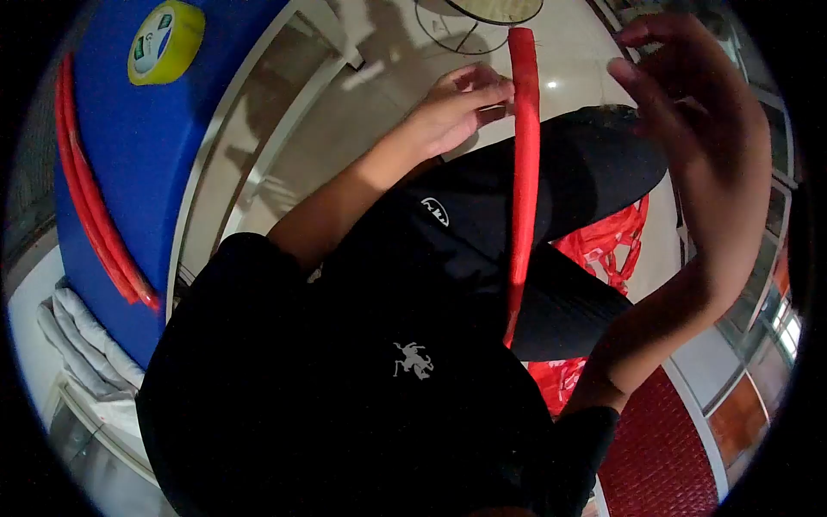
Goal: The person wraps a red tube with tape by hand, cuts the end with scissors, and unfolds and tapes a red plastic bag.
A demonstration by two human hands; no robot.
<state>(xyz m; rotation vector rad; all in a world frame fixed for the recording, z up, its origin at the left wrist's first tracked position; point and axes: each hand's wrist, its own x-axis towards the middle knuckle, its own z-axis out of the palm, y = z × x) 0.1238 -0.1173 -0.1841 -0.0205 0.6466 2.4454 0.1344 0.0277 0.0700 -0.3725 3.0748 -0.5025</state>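
A long, thin red strip (pixel 525 155) hangs upright before the lap, its top end above my left hand and its lower end narrowing near the black shirt. My left hand (pixel 463 108) grips the strip's left edge near the top, between thumb and fingers. Off to the right, raised and apart from the strip, my right hand (pixel 668 73) has its fingers curved and spread, with nothing visible between them.
On the blue surface (pixel 129 155) at the left lie a yellow tape roll (pixel 166 43) and more red strips (pixel 95 207). Grey cloth (pixel 82 340) is at the lower left. Red material (pixel 603 237) lies beyond the legs. A round-topped stand (pixel 495 9) is at the top.
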